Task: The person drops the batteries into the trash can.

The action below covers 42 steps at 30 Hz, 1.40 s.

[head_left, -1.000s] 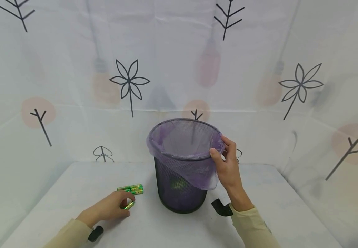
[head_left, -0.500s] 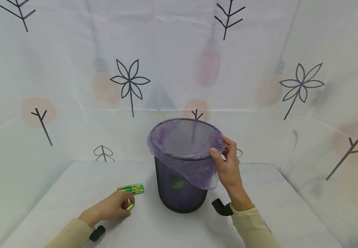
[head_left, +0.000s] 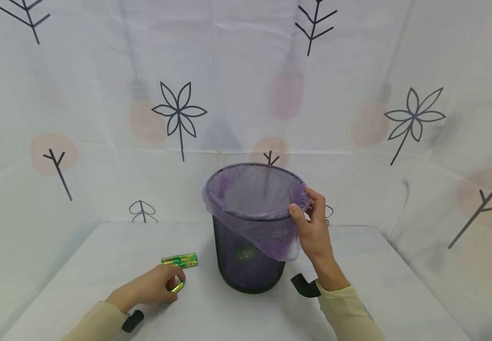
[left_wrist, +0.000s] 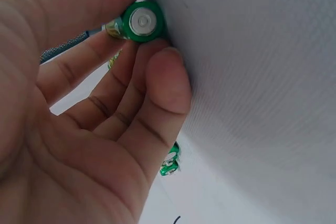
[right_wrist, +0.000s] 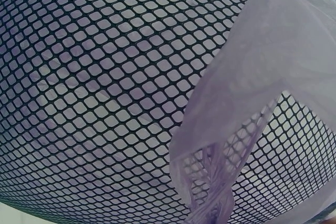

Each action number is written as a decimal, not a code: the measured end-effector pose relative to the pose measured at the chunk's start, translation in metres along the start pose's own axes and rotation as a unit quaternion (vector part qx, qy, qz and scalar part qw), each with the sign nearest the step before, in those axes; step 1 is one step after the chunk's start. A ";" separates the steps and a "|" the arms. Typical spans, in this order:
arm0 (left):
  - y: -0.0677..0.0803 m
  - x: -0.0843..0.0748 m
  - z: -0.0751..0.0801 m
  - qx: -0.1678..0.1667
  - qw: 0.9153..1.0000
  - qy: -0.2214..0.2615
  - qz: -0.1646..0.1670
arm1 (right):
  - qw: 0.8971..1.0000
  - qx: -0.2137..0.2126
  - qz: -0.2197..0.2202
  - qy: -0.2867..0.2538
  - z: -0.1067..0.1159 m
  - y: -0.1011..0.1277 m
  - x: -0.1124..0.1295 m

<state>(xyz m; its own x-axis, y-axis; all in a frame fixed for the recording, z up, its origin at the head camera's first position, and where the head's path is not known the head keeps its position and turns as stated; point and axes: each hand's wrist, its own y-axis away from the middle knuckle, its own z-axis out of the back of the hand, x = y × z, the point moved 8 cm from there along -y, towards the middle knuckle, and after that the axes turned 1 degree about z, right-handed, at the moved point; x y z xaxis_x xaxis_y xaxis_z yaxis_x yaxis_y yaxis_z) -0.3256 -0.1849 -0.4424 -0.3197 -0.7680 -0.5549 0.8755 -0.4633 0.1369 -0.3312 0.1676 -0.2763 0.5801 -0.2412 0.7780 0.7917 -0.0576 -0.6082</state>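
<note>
A green and gold battery [head_left: 178, 287] is pinched between the thumb and fingers of my left hand [head_left: 150, 286], low over the white table. In the left wrist view, the flat silver end of this battery [left_wrist: 143, 21] faces the camera. Just beyond the hand lie several more batteries [head_left: 186, 259] in a small group, partly covered by it. A black mesh waste bin [head_left: 233, 255] stands upright to the right, lined with a purple plastic bag [head_left: 267, 234] folded over its rim. My right hand [head_left: 314, 232] grips the bin's right rim, thumb in front and fingers behind.
Something green and yellow shows dimly through the mesh, low in the bin. The white table [head_left: 135, 241] ends at a printed cloth backdrop [head_left: 237, 118] behind and at both sides. In the right wrist view the bag [right_wrist: 252, 66] hangs loosely over the mesh.
The left fingers shift slightly around the battery, and the battery tilts a little within their pinch. The right hand and the bin stay as they were.
</note>
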 end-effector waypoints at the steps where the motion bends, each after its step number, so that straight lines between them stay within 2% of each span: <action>1: 0.000 0.000 0.000 0.000 1.000 0.000 -0.001 | 1.000 0.000 0.000 0.000 0.000 0.000 0.000; 10: 0.000 -0.001 0.001 -0.005 1.000 0.004 -0.006 | 1.000 -0.002 0.002 0.004 0.000 0.000 0.001; 13: -0.001 -0.003 0.007 -0.010 1.000 0.001 -0.023 | 1.000 -0.002 0.000 0.005 0.000 0.000 0.001; 19: 0.002 -0.023 0.043 -0.030 0.997 0.017 -0.068 | 1.000 -0.004 -0.004 -0.002 0.001 0.001 0.000; 23: 0.004 -0.039 0.071 -0.046 0.995 0.034 -0.077 | 1.000 -0.003 -0.004 -0.009 0.000 0.001 0.000; 31: 0.007 -0.087 0.127 -0.081 0.991 0.046 -0.096 | 1.000 0.001 0.002 -0.002 0.000 0.001 0.002; 36: 0.004 -0.127 0.160 -0.123 0.981 0.047 -0.141 | 1.000 -0.001 0.001 0.001 0.000 0.001 0.001; 39: -0.001 -0.151 0.173 -0.143 0.975 0.037 -0.164 | 1.000 0.000 0.003 -0.001 0.000 0.001 0.002; 42: -0.010 -0.172 0.180 -0.143 0.973 0.034 -0.177 | 1.000 -0.003 0.003 -0.004 0.000 0.001 0.002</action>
<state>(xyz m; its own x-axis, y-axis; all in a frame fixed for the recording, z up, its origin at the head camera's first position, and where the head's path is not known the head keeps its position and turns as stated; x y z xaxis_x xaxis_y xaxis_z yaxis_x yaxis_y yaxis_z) -0.3444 -0.1285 -0.2005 -0.6034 -0.5465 -0.5807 0.7830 -0.5439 -0.3018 -0.3294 0.1674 -0.2752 0.5871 -0.2329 0.7753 0.7868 -0.0610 -0.6141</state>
